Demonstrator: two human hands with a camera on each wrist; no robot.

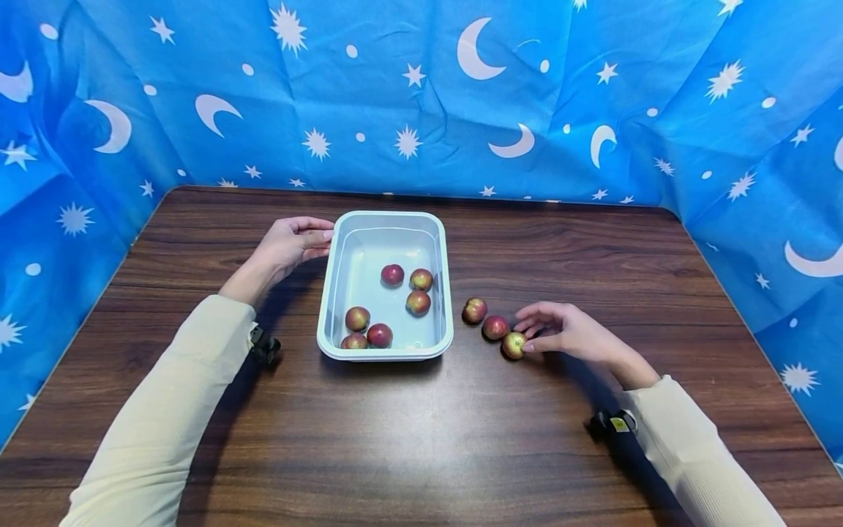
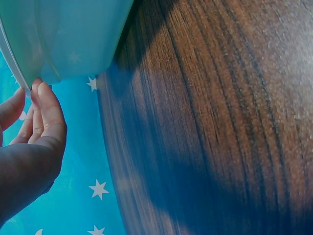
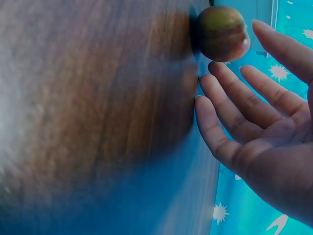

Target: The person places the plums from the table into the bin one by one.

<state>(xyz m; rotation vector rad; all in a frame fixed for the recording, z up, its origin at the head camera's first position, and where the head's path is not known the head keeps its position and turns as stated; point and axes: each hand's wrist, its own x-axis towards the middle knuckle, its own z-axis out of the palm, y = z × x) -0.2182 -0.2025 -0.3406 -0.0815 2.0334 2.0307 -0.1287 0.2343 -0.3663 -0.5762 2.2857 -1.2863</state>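
My left hand [image 1: 294,245] pinches the rim of a white plastic tub [image 1: 444,293] at its far left side. In the left wrist view the thumb and fingertips [image 2: 43,88] meet at the tub's edge. Several red and yellow plums [image 1: 392,275] lie inside the tub. Three more stand in a slanting row on the table to its right. My right hand [image 1: 560,333] is at the nearest of these, a yellowish plum [image 1: 514,345], with thumb and fingers spread around it. The right wrist view shows those fingers extended and apart, close to the plum [image 3: 222,34].
The brown wood-grain table [image 1: 395,454] has a blue cloth [image 1: 421,95] with white moons and stars hanging behind it and at both sides. A red plum [image 1: 495,327] and a mottled plum [image 1: 474,310] lie between the right hand and the tub.
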